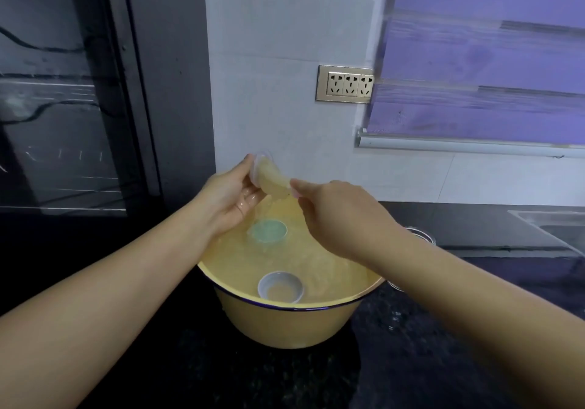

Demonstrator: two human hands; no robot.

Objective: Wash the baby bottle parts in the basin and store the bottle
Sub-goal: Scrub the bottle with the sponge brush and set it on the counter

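We see both hands up over the far side of the yellow basin (286, 328), which sits on the black counter (443, 351). Both forearms come in from the bottom corners and converge above the water. Left hand (229, 198): palm turned up and wet, thumb on top, grip curled round the wide rim end of the clear bottle body (269, 177). Right hand (340, 215): back of hand to camera, wrist bent down, thumb and forefinger tips pinching the bottle's lower end; the other fingers are hidden under the hand. The bottle is held in the air, tilted, rim up-left and lower end down-right, clear of the water and just above the basin's far edge. Still in the water are a green round part (269, 232) near the middle, below the left hand, and a white ring cap (280, 287) just inside the near rim, open side up. A glass jar (422, 236) stands on the counter behind the right forearm, partly hidden. A wall socket (345, 84) and a purple blind (490, 60) are behind.
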